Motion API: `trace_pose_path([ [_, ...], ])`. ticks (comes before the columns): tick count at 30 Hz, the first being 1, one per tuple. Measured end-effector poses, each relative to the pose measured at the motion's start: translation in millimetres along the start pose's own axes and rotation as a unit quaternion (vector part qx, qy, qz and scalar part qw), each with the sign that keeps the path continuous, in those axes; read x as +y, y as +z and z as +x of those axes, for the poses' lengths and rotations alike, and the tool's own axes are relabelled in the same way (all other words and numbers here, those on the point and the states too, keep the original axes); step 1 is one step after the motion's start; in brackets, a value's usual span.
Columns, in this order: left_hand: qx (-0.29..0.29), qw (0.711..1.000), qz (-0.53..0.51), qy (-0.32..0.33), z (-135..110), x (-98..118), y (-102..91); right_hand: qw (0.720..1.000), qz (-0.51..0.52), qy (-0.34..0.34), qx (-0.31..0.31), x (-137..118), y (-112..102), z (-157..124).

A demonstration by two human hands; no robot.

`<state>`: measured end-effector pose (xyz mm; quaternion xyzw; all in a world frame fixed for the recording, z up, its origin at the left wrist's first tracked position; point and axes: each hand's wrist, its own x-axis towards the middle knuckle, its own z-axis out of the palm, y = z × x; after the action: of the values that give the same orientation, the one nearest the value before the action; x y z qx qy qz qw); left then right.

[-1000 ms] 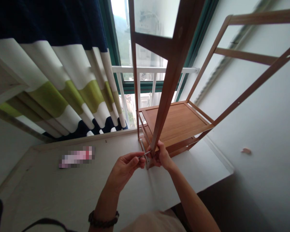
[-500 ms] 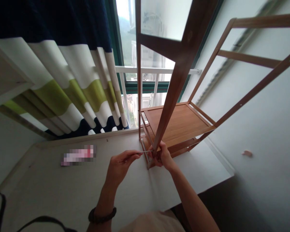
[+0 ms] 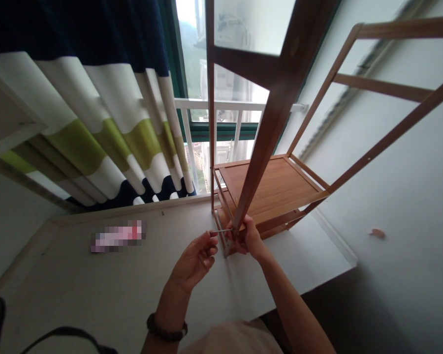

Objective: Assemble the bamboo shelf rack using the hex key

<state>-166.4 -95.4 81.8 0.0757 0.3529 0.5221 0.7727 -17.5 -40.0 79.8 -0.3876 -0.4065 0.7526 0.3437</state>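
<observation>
My left hand [image 3: 195, 260] pinches the end of a thin metal hex key [image 3: 223, 230] between thumb and forefinger, its other fingers curled loosely. The rod runs level to the right and meets the near upright of a brown wooden shelf rack [image 3: 280, 182]. Around the lower part of that upright, at the corner of the shelf board, my right hand [image 3: 251, 238] is closed. Some of its fingers are hidden behind the wood. Where the key's tip meets the wood is too small to make out.
The rack stands on a pale ledge [image 3: 140, 290] before a window with a white railing [image 3: 239, 106]. A striped curtain [image 3: 107, 132] hangs at left. A blurred-out pink item [image 3: 118, 237] lies on the ledge. Dark cords [image 3: 66, 332] cross the lower left.
My left hand has rolled over, turning its palm and curled fingers into sight, and has dropped slightly. The key still touches the upright. My right hand keeps its place.
</observation>
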Motion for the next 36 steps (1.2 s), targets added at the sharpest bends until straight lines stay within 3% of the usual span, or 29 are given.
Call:
trace_pose_path([
  [5, -0.095, 0.993, 0.043, -0.051, -5.1, 0.8, -3.3, 1.0, 0.01, 0.003, -0.008, -0.2, -0.3, 0.1],
  [9, -0.119, 0.989, 0.034, -0.076, -10.7, 9.1, 3.7, 1.0, 0.004, 0.004, -0.013, -1.7, 0.4, -1.2],
  [12, -0.103, 0.989, 0.101, -0.034, -11.4, 12.3, 11.0, 1.0, 0.003, 0.014, -0.005, -2.6, 1.1, -2.0],
  [14, -0.076, 0.975, 0.205, 0.046, -11.4, 11.8, 14.6, 1.0, 0.003, 0.009, -0.007, -2.7, 1.1, -1.9],
  [16, -0.037, 0.927, 0.341, 0.152, -12.5, 10.7, 16.6, 1.0, 0.001, 0.005, -0.013, -2.5, 0.9, -1.4],
  [18, 0.001, 0.853, 0.466, 0.235, -14.4, 9.9, 16.9, 1.0, 0.001, 0.003, -0.017, -2.1, 0.5, -0.6],
  [20, 0.021, 0.794, 0.54, 0.279, -16.0, 9.6, 16.2, 1.0, 0.003, 0.003, -0.016, -1.7, 0.3, -0.1],
  [21, 0.022, 0.78, 0.554, 0.29, -16.3, 9.2, 15.7, 1.0, 0.005, 0.002, -0.014, -1.5, 0.2, 0.0],
  [23, 0.014, 0.784, 0.541, 0.306, -15.5, 7.7, 15.2, 1.0, 0.011, 0.003, -0.012, -1.2, 0.2, 0.1],
  [27, 0.024, 0.822, 0.469, 0.323, -11.8, 3.8, 15.7, 1.0, 0.018, -0.001, -0.011, -1.0, 0.1, 0.2],
  [30, 0.059, 0.816, 0.447, 0.363, -11.0, 3.9, 14.9, 1.0, 0.013, 0.004, -0.013, -0.9, -0.2, 0.8],
  [32, 0.065, 0.777, 0.459, 0.427, -11.1, 4.7, 12.4, 1.0, 0.009, 0.007, -0.008, -0.8, -0.3, 1.1],
  [36, 0.049, 0.64, 0.488, 0.592, -7.9, 2.2, 2.4, 1.0, 0.003, 0.004, -0.005, -1.2, 0.3, 0.5],
])
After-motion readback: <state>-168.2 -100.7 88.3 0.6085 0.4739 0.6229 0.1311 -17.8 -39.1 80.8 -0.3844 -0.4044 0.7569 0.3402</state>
